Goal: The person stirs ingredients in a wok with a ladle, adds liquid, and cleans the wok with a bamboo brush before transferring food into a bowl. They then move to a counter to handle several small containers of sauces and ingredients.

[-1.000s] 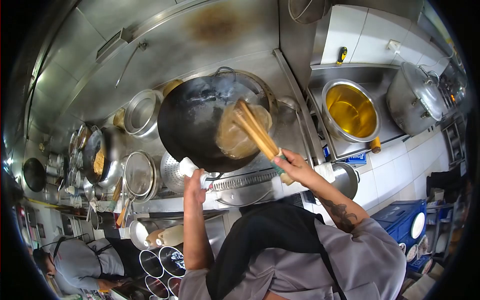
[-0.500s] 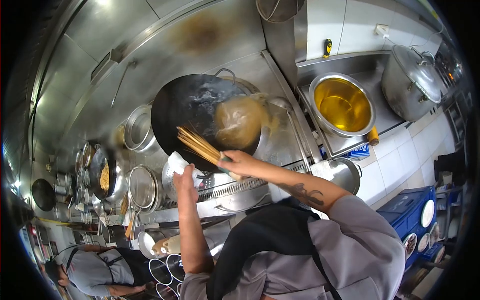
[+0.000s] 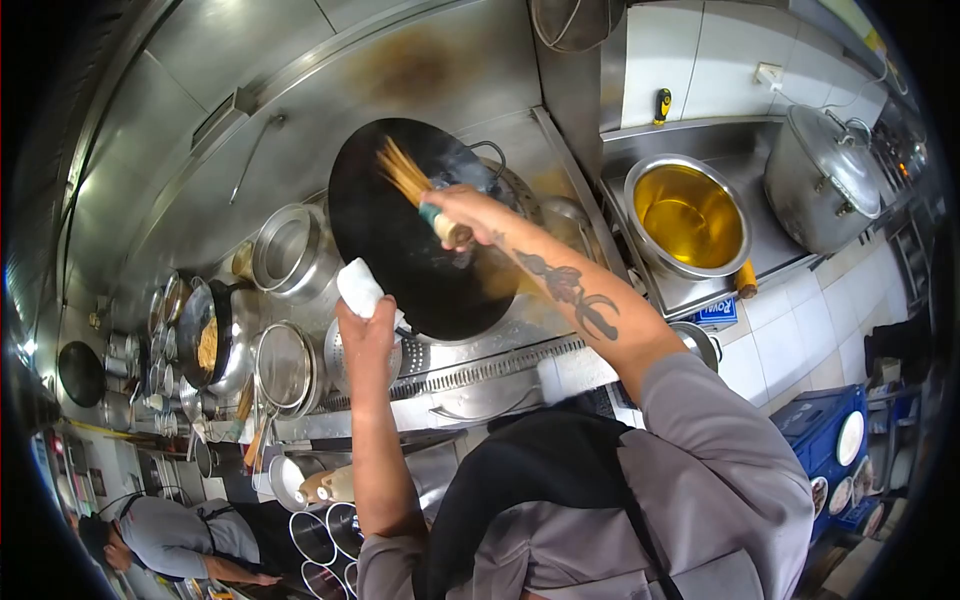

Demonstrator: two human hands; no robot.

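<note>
A large black wok (image 3: 400,260) is tilted up on the steel stove, its inside facing me. My left hand (image 3: 365,325) grips its handle through a white cloth (image 3: 358,287). My right hand (image 3: 462,210) reaches across the wok and is shut on a bamboo brush (image 3: 408,180), whose bristles press against the wok's upper inside. Brownish water runs down at the wok's right edge by my forearm.
A steel pot of yellow oil (image 3: 688,215) and a lidded stockpot (image 3: 825,180) stand at the right. Strainers, bowls and a second wok (image 3: 205,335) line the counter at the left. Another person (image 3: 170,540) in grey works at the lower left. Blue crates (image 3: 825,440) sit on the floor.
The wok has tipped up steeper and the brown water has poured out of it. My right hand has swept the brush from the wok's lower rim up to its upper inside.
</note>
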